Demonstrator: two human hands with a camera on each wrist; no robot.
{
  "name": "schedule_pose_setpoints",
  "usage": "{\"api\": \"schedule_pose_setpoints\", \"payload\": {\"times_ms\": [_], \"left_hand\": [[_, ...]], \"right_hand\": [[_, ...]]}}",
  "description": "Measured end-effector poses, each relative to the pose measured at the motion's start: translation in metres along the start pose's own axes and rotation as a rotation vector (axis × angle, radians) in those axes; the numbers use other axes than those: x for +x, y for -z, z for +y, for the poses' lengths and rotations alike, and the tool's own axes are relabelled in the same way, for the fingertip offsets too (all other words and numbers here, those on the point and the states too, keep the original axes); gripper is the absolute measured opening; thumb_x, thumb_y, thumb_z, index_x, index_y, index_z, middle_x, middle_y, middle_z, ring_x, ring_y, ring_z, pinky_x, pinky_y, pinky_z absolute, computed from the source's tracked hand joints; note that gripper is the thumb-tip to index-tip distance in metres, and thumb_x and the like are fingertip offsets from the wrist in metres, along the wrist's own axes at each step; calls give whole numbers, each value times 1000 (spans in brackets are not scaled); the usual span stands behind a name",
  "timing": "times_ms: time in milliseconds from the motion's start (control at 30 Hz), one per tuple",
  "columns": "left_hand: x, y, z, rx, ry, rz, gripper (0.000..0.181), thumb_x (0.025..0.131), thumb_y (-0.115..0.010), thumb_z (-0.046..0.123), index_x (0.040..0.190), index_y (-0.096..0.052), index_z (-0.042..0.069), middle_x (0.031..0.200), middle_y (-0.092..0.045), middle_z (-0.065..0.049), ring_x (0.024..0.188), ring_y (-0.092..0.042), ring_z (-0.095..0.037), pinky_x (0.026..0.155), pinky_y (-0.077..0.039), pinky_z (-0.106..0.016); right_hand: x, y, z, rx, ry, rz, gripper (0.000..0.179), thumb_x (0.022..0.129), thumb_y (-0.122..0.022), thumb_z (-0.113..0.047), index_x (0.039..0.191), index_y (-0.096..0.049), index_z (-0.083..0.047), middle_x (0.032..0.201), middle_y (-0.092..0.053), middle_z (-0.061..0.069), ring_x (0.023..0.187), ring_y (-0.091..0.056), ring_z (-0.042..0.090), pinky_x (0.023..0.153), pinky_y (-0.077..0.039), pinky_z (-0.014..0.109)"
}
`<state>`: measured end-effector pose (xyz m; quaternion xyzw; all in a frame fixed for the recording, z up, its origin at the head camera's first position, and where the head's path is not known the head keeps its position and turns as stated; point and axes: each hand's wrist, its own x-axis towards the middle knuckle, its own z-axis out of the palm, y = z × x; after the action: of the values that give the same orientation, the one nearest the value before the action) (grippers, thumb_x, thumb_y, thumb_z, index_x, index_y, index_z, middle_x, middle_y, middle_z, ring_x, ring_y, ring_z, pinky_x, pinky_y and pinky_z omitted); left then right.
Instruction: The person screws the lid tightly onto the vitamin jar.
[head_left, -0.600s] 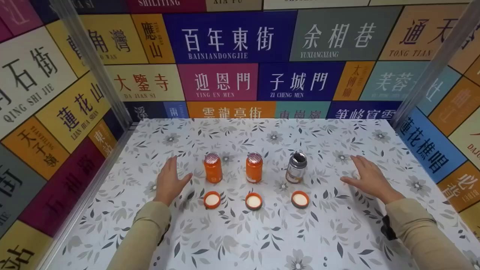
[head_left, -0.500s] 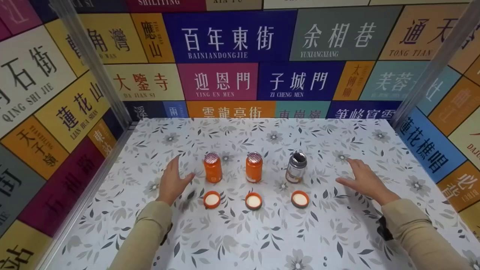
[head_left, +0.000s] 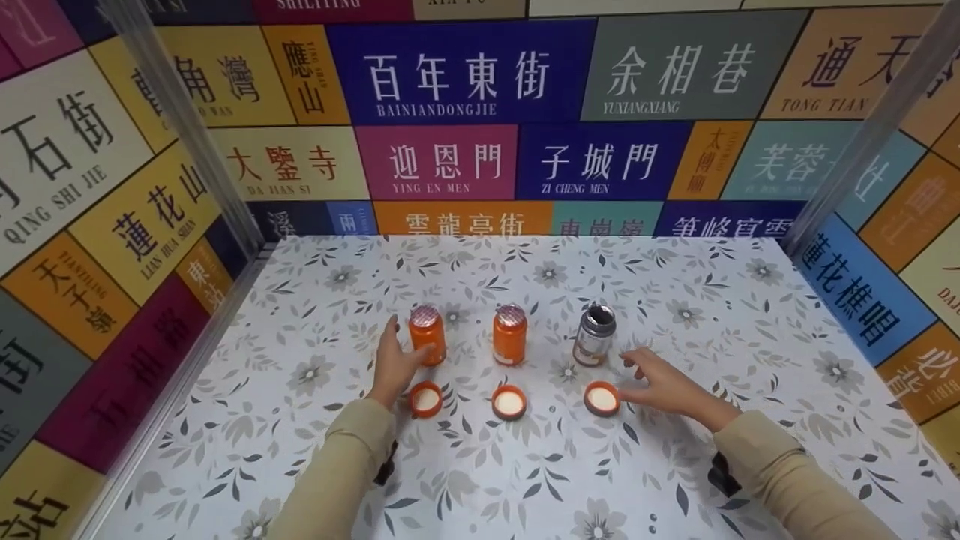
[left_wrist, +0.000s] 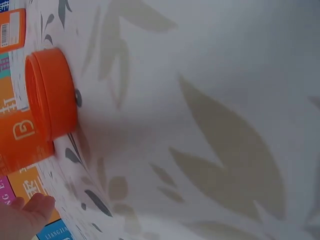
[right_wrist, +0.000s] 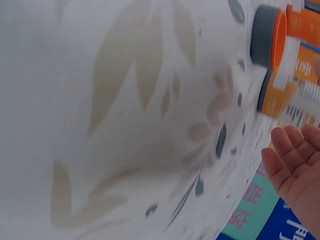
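My left hand (head_left: 396, 366) is beside the left orange bottle (head_left: 426, 330), its thumb overlapping the bottle's front in the head view; fingers look uncurled. An orange cap (left_wrist: 59, 92) lies in front of that bottle, inside up. At the right, my right hand (head_left: 667, 384) has its fingertips close to a clear bottle with a grey neck (head_left: 592, 346); its thumb tip is at the edge of a grey-and-orange cap (head_left: 601, 398). Loosely bent fingers (right_wrist: 285, 162) show near that bottle in the right wrist view, with nothing in them.
Between the hands stands another orange bottle (head_left: 509, 337), foil-topped like the left one, with an upturned cap (head_left: 508, 403) before it. Everything sits on a leaf-patterned white table (head_left: 480, 480). Panels of coloured signs (head_left: 461, 75) enclose the back and sides.
Both hands have moved inward: the left reaches rightward to the left orange bottle, the right comes leftward to the clear bottle and its cap. Bottles and caps stay where they were.
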<state>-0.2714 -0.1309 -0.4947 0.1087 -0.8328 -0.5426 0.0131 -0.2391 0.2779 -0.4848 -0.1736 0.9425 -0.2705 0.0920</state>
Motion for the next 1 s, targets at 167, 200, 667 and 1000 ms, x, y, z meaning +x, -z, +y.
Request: {"api": "schedule_pose_setpoints", "payload": {"times_ms": [167,200,667,1000], "left_hand": [[5,-10,7,-15,27,-22,85,82,-66,19,146,-11,7,149,-20,-16,137,-20,-30,110,-16,-46],[6,-11,8,-15,32,-21,84,82,-66,18,146,-12,8,149,-20,-16,136,-21,-30,110,-16,-46],[8,-27,9,-98,23,85,66,78,-69,9,133,-32,3,129,-47,-17,117,-47,-30,101,-36,-43],[6,-29,8,-167,84,75,65,79,-67,6,134,-32,9,131,-46,-14,119,-45,-28,103,-33,-44]], "right_hand": [[2,-13,-6,42,65,-15,67,77,-71,-30,125,-44,9,111,-50,20,93,-54,31,75,-45,41],[3,-15,-6,46,85,-20,67,76,-72,-29,124,-45,10,110,-50,21,92,-54,32,76,-46,43],[7,-37,-5,-41,173,19,51,69,-74,-25,108,-55,2,96,-55,9,85,-52,20,76,-44,37],[8,-34,-6,-33,133,-6,63,70,-74,-25,119,-50,6,105,-54,13,94,-53,25,84,-43,44]]}}
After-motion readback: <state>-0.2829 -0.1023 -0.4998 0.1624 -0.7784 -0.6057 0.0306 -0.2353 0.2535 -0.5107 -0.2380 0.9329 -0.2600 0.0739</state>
